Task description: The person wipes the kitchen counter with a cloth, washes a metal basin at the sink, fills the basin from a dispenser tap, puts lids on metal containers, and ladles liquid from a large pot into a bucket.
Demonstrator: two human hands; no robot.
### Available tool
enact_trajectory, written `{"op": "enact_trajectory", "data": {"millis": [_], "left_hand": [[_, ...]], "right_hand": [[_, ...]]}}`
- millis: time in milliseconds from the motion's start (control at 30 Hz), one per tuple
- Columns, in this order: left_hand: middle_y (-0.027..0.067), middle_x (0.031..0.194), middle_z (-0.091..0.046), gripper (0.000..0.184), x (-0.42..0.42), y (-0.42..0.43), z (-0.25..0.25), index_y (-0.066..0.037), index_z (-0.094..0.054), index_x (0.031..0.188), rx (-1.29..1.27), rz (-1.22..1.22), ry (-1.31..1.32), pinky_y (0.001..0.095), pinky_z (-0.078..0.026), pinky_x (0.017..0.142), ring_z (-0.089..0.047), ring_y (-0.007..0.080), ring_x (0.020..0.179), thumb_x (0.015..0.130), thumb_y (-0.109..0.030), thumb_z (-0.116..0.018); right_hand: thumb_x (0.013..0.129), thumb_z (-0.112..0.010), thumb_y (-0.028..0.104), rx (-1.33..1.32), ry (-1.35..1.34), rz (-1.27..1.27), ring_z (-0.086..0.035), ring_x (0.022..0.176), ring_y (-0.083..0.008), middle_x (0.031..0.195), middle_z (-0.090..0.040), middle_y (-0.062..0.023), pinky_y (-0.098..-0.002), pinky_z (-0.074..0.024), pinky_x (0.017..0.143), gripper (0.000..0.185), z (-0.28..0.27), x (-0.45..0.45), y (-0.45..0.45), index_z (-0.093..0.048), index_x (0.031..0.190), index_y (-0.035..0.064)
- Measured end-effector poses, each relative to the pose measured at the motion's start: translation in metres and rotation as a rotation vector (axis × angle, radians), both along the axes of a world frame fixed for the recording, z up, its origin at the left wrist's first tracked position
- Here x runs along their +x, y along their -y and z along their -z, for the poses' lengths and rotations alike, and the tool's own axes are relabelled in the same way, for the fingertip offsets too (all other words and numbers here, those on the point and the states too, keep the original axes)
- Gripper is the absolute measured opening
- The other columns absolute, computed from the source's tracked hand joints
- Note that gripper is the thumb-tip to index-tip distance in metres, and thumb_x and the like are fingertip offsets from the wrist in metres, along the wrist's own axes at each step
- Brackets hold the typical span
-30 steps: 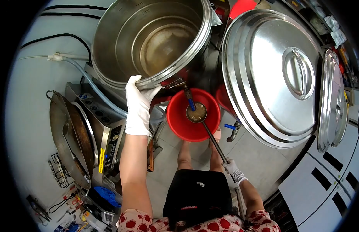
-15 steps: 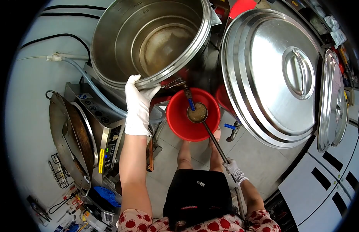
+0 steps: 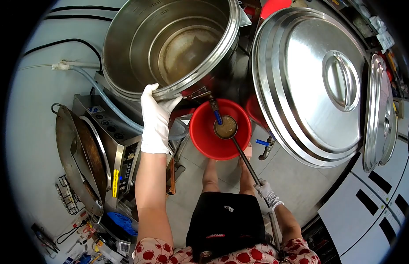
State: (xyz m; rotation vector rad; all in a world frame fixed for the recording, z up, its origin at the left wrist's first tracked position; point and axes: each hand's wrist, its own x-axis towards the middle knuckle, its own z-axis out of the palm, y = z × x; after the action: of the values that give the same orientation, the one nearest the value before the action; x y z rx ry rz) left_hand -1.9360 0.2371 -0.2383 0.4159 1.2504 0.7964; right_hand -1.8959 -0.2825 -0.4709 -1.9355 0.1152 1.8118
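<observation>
My left hand (image 3: 155,121), in a white glove, grips the near rim of a large steel pot (image 3: 140,57). The pot leans toward me, with a little murky residue on its bottom. A tap with a blue lever (image 3: 218,117) sticks out below its rim. My right hand (image 3: 267,192), also gloved, is wrapped round the long handle of a ladle (image 3: 245,160). The ladle's round bowl is under the tap, holding cloudy brownish liquid. Beneath both is a red bucket (image 3: 202,138); the ladle hides part of its inside.
To the right stands another large vessel with a shiny steel lid (image 3: 305,66) and its own blue-levered tap (image 3: 266,147). A second lid (image 3: 380,114) leans beyond it. On the left are a wok (image 3: 77,154), a cooker panel (image 3: 124,169) and a pale hose (image 3: 99,90).
The pot and my left hand have shifted very slightly left in view. Both hands keep their grips, and the ladle stays under the tap.
</observation>
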Motion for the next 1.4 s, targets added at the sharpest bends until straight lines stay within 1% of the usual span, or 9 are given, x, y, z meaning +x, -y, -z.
{"op": "enact_trajectory", "data": {"millis": [267, 467, 600, 800, 833, 967, 1067, 1167, 1400], "left_hand": [[0.0268, 0.104, -0.054, 0.043, 0.005, -0.007, -0.008, 0.008, -0.048, 0.102, 0.006, 0.036, -0.036, 0.0555, -0.044, 0.086, -0.054, 0.0446, 0.093, 0.075, -0.025, -0.054], [0.0271, 0.110, -0.051, 0.045, 0.009, -0.030, -0.010, 0.009, -0.046, 0.107, -0.022, 0.073, -0.019, 0.0572, -0.043, 0.088, -0.049, 0.0456, 0.102, 0.077, -0.024, -0.053], [0.0264, 0.088, -0.057, 0.035, 0.010, -0.039, -0.008, 0.007, -0.051, 0.090, -0.039, 0.092, -0.055, 0.0548, -0.047, 0.080, -0.057, 0.0439, 0.081, 0.075, -0.025, -0.052], [0.0283, 0.088, -0.057, 0.045, 0.006, -0.036, -0.008, 0.010, -0.052, 0.096, -0.007, 0.172, -0.092, 0.0522, -0.047, 0.081, -0.055, 0.0453, 0.086, 0.076, -0.030, -0.055], [0.0350, 0.095, -0.054, 0.054, 0.007, -0.035, -0.009, 0.014, -0.049, 0.105, -0.011, 0.163, -0.107, 0.0555, -0.045, 0.087, -0.049, 0.0502, 0.098, 0.080, -0.034, -0.052], [0.0345, 0.103, -0.051, 0.058, 0.007, -0.035, -0.009, 0.014, -0.046, 0.109, 0.008, 0.177, -0.116, 0.0552, -0.045, 0.087, -0.049, 0.0510, 0.100, 0.079, -0.036, -0.053], [0.0298, 0.090, -0.056, 0.054, 0.002, -0.040, -0.005, 0.012, -0.052, 0.099, -0.020, 0.226, -0.106, 0.0527, -0.047, 0.083, -0.053, 0.0466, 0.092, 0.079, -0.038, -0.054], [0.0357, 0.103, -0.050, 0.063, 0.006, -0.036, -0.008, 0.014, -0.046, 0.109, -0.020, 0.178, -0.146, 0.0548, -0.045, 0.087, -0.049, 0.0509, 0.100, 0.079, -0.040, -0.054], [0.0354, 0.103, -0.051, 0.068, 0.005, -0.035, -0.011, 0.016, -0.047, 0.107, -0.039, 0.243, -0.179, 0.0515, -0.047, 0.086, -0.051, 0.0503, 0.098, 0.079, -0.046, -0.052]], "right_hand": [[0.082, -0.062, 0.016, 0.047, 0.004, -0.005, -0.037, 0.035, -0.0101, 0.053, -0.043, -0.0002, -0.0274, -0.0311, 0.033, 0.017, -0.008, 0.001, -0.009, -0.054, 0.092, 0.0043], [0.080, -0.062, 0.014, 0.078, 0.011, -0.005, -0.044, 0.036, -0.0126, 0.052, -0.047, -0.0014, -0.0290, -0.0347, 0.033, 0.015, 0.002, 0.001, -0.009, -0.056, 0.091, 0.0052], [0.079, -0.063, 0.014, 0.084, 0.008, -0.013, -0.045, 0.038, -0.0121, 0.053, -0.048, -0.0018, -0.0292, -0.0357, 0.034, 0.017, 0.007, 0.004, -0.010, -0.057, 0.092, 0.0053], [0.078, -0.063, 0.016, 0.057, 0.027, -0.058, -0.047, 0.042, -0.0119, 0.056, -0.049, -0.0028, -0.0290, -0.0378, 0.037, 0.019, 0.006, 0.010, -0.014, -0.057, 0.093, 0.0049], [0.078, -0.063, 0.016, 0.068, 0.038, -0.076, -0.048, 0.042, -0.0123, 0.057, -0.049, -0.0030, -0.0293, -0.0383, 0.037, 0.020, 0.008, 0.011, -0.013, -0.057, 0.093, 0.0048], [0.078, -0.064, 0.018, 0.124, 0.069, -0.111, -0.048, 0.043, -0.0134, 0.057, -0.049, -0.0040, -0.0311, -0.0398, 0.038, 0.022, 0.014, 0.017, -0.006, -0.057, 0.095, 0.0050], [0.078, -0.063, 0.019, 0.122, 0.073, -0.117, -0.049, 0.044, -0.0136, 0.057, -0.050, -0.0042, -0.0312, -0.0407, 0.039, 0.023, 0.006, 0.026, -0.009, -0.058, 0.096, 0.0056], [0.080, -0.061, 0.019, 0.133, 0.072, -0.158, -0.045, 0.037, -0.0134, 0.054, -0.048, -0.0032, -0.0290, -0.0369, 0.033, 0.025, 0.014, 0.030, -0.004, -0.055, 0.102, 0.0063], [0.080, -0.061, 0.019, 0.164, 0.119, -0.173, -0.046, 0.039, -0.0135, 0.054, -0.048, -0.0036, -0.0298, -0.0385, 0.035, 0.027, 0.012, 0.019, 0.003, -0.055, 0.102, 0.0051]]}}
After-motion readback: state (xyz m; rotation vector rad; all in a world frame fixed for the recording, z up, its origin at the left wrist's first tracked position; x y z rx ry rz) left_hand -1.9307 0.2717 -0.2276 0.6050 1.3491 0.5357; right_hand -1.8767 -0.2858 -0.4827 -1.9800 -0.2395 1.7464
